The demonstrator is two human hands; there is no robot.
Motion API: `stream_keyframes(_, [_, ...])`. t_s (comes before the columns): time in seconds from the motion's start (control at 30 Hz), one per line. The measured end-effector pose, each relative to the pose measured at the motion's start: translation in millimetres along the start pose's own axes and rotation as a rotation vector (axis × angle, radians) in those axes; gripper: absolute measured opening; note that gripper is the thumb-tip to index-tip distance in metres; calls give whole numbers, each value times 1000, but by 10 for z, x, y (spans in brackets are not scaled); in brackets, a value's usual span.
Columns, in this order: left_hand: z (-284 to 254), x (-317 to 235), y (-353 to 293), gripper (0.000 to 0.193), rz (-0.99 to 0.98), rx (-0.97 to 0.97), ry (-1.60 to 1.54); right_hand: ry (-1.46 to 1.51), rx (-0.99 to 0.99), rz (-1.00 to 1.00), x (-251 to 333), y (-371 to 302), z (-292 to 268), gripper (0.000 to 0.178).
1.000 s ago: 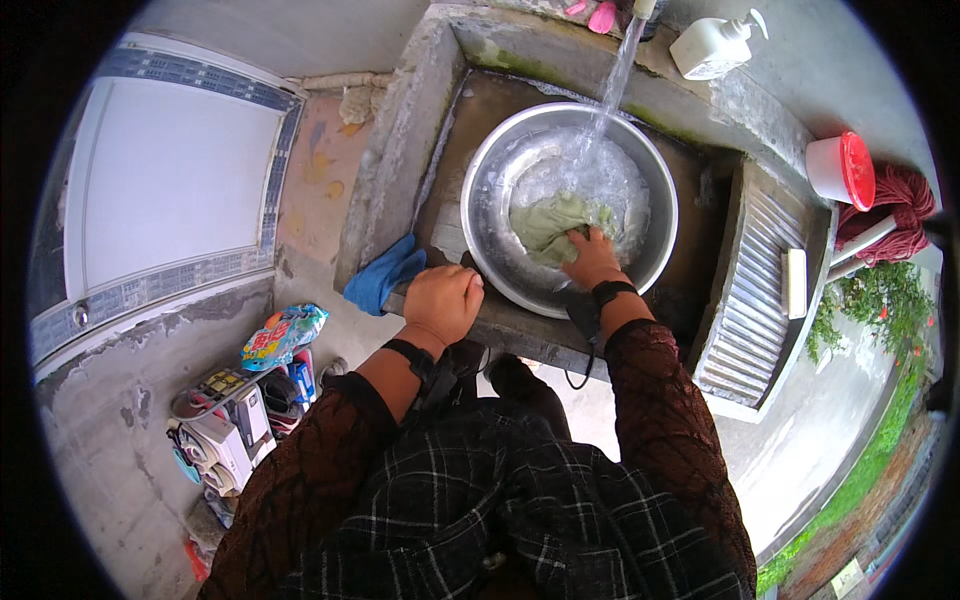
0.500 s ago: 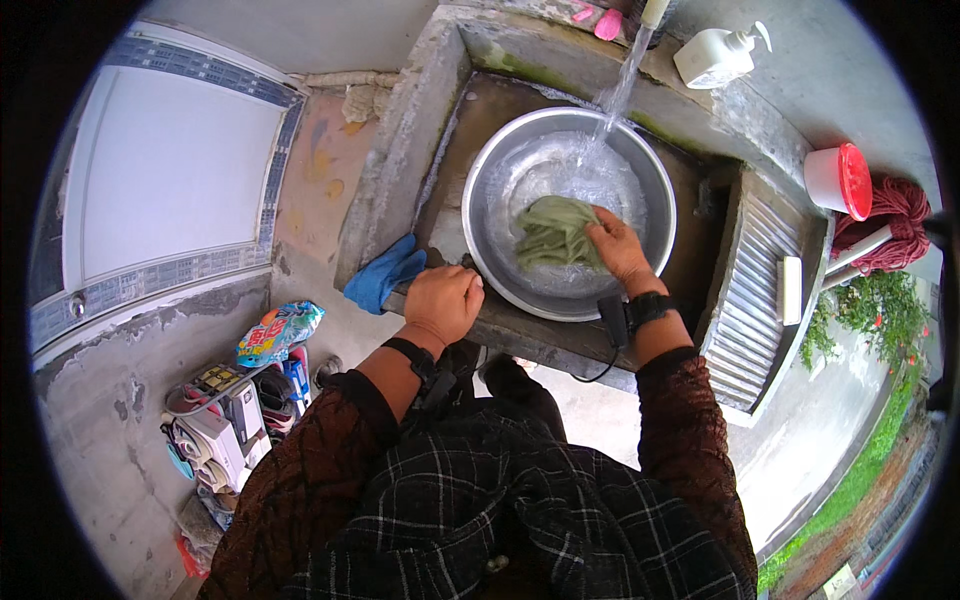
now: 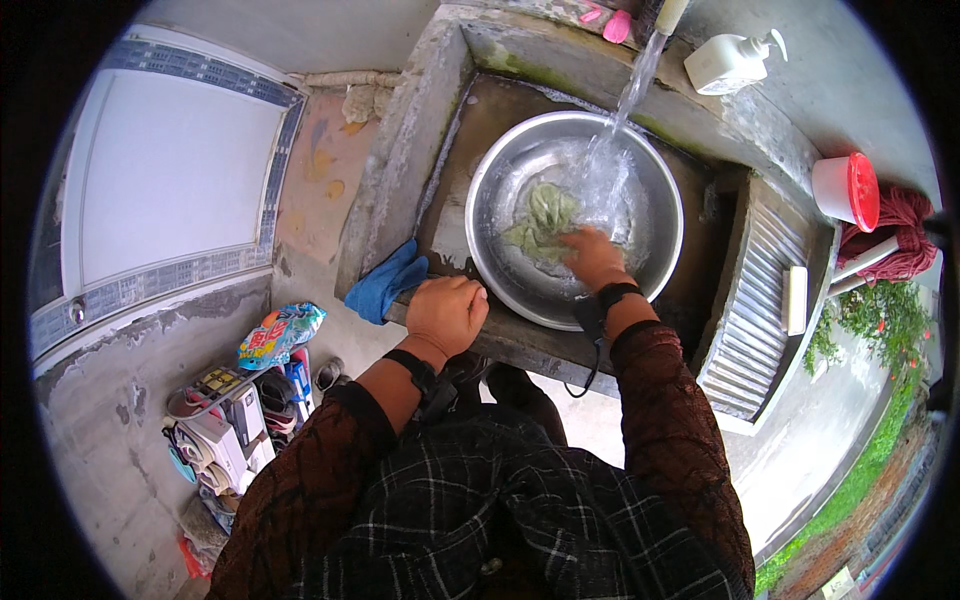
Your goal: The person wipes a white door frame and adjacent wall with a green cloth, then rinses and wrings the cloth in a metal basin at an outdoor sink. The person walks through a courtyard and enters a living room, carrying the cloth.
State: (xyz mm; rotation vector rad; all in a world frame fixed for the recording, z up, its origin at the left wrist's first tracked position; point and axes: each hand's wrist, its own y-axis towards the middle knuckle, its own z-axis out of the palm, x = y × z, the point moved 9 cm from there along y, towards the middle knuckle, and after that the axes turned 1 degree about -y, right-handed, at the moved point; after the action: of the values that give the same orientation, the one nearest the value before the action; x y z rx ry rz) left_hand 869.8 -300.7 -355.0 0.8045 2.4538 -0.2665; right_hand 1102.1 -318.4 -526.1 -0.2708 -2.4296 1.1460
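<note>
A round metal basin (image 3: 478, 240) stands in a concrete sink, with a light green cloth (image 3: 550, 212) in its water. My right hand (image 3: 598, 260) is down in the basin, its fingers closed on the near right part of the cloth; motion and water blur the fingertips. Tap water (image 3: 632, 95) pours in just beyond this hand. My left hand (image 3: 447, 316) rests as a closed fist on the sink's front edge, left of the basin. Beside it a blue cloth (image 3: 387, 281) hangs over that edge.
To the right is a ridged washboard slab (image 3: 755, 310) with a pale bar (image 3: 795, 300) on it. A white pump bottle (image 3: 727, 64), a red-lidded tub (image 3: 846, 190) and a dark red mop head (image 3: 895, 235) stand beyond. Shoes and boxes (image 3: 235, 430) fill a rack at the left.
My right hand has moved down and left with the green cloth, which was bunched higher and now spreads lower in the water. My left hand stays on the edge. The view has shifted slightly.
</note>
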Motion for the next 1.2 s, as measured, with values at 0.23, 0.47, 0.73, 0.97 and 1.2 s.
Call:
stream_keyframes(0.23, [18,9,-7,16,-6,51,39,-130,-316,60,91,-75,-17,49])
stream_keyframes(0.47, [13,-2,-2,18,4,37,34,173,-459,264,-224,-141,-169,51])
stream_keyframes(0.73, [-6,-14,3,23,4,-16,21,260,-379,271,-184,-290,-8,30])
stream_keyframes(0.97, [125,127,-32,29,-128,144,30,534,-826,-320,359,-1405,-702,28])
stream_keyframes(1.2, [489,143,360,57,-703,198,-1048,575,-922,-504,1008,-2610,-1308,51])
